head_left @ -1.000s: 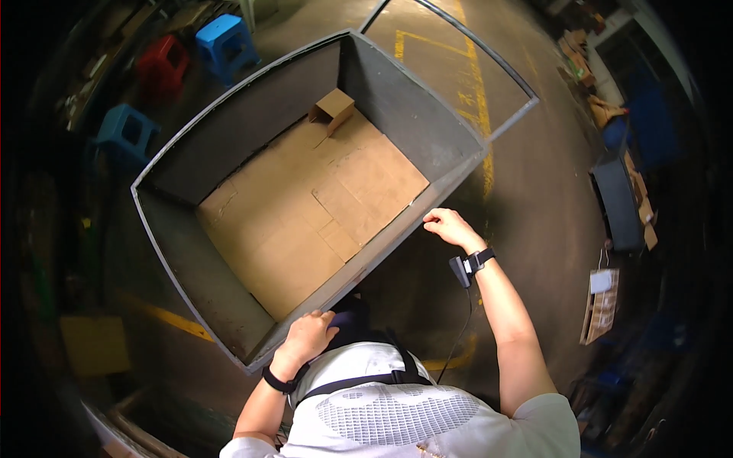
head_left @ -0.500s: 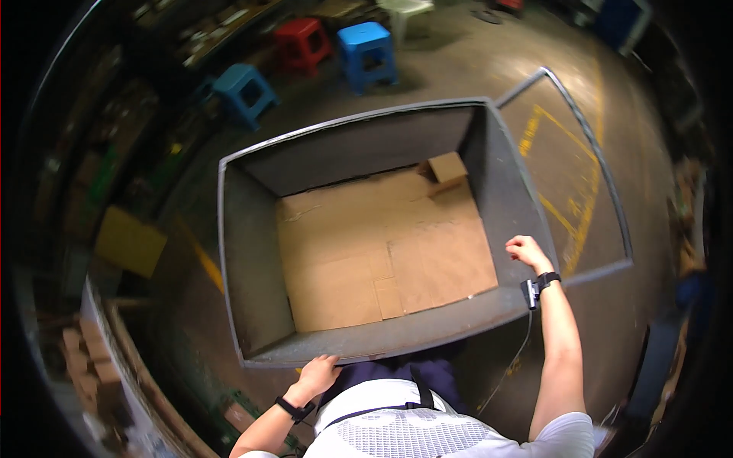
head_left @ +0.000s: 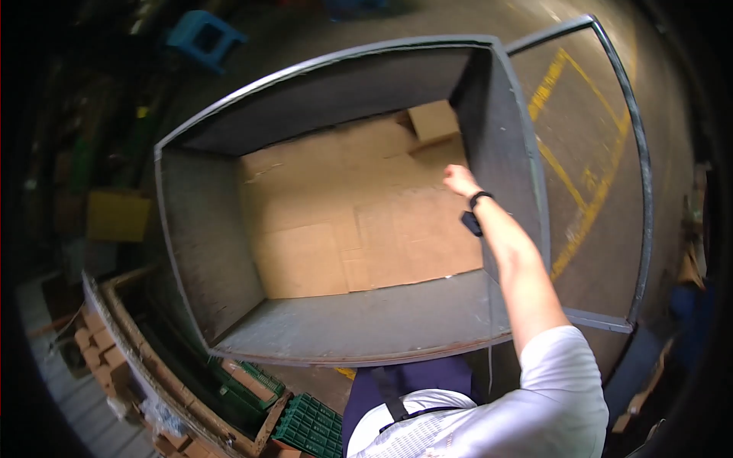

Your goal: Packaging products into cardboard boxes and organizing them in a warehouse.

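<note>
In front of me stands a large, deep grey bin (head_left: 321,328) with a metal rim, its bottom lined with flat brown cardboard (head_left: 305,221). A small cardboard box (head_left: 434,120) sits in its far right corner. My right arm reaches over the near side into the bin. My right hand (head_left: 461,180) hovers over the cardboard just short of the small box, apart from it. Its fingers are curled in, with nothing visible in them. A dark band with a small device is on that wrist. My left hand is out of the picture.
A metal frame (head_left: 645,183) juts out from the bin's right side above a floor with yellow markings. Green crates (head_left: 309,424) and a wooden-edged container (head_left: 164,366) stand near left. A blue stool (head_left: 205,38) stands beyond the bin's far left.
My right hand has moved from the bin's right wall inward, toward the small box. My left hand has left the near rim and the picture. My view has shifted forward and closer over the bin.
</note>
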The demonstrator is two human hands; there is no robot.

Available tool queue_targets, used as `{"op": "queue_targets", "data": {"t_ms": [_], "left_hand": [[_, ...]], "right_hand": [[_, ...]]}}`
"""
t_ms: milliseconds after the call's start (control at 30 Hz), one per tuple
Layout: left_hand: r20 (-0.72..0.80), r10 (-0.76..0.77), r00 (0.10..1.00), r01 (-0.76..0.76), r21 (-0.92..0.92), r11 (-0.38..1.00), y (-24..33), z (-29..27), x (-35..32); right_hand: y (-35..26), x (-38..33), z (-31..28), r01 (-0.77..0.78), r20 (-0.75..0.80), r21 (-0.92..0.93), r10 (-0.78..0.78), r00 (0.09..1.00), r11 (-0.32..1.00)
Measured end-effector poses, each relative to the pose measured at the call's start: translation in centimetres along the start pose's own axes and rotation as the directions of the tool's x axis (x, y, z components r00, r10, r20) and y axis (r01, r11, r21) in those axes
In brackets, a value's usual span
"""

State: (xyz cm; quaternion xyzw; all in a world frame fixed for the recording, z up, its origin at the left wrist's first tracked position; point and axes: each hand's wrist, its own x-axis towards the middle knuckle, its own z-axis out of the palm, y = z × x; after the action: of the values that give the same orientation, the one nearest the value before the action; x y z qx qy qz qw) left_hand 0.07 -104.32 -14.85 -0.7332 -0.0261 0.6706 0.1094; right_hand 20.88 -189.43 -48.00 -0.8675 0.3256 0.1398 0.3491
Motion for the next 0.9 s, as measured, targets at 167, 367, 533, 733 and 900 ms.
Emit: {"op": "queue_targets", "data": {"t_ms": [167, 367, 533, 733, 900], "left_hand": [[0.146, 0.046, 0.988, -0.025, -0.142, 0.99, 5.7, -4.2, 5.9], [0.253, 0.028, 0.967, 0.086, -0.43, 0.899, 8.9, -4.5, 8.3], [0.301, -0.049, 0.952, 0.26, -0.717, 0.646, 11.8, -2.2, 6.0], [0.424, -0.348, 0.836, 0.395, -0.906, -0.155, 20.2, 11.5, -12.9], [0.381, -0.404, 0.831, 0.259, -0.91, -0.325, 21.4, 14.7, -14.1]], "right_hand": [[-2.5, 2.4, 2.8, -0.144, 0.092, -0.144, 0.158, 0.983, 0.979], [-4.5, 6.7, 4.1, 0.194, 0.065, -0.418, -0.183, 0.981, 0.888], [-3.1, 11.4, 8.8, 0.051, 0.022, -0.348, -0.046, 0.999, 0.936], [7.8, 16.1, 9.1, 0.271, 0.136, -0.573, -0.237, 0.962, 0.774], [10.2, 11.7, 13.3, 0.462, 0.318, -0.591, -0.335, 0.887, 0.661]]}}
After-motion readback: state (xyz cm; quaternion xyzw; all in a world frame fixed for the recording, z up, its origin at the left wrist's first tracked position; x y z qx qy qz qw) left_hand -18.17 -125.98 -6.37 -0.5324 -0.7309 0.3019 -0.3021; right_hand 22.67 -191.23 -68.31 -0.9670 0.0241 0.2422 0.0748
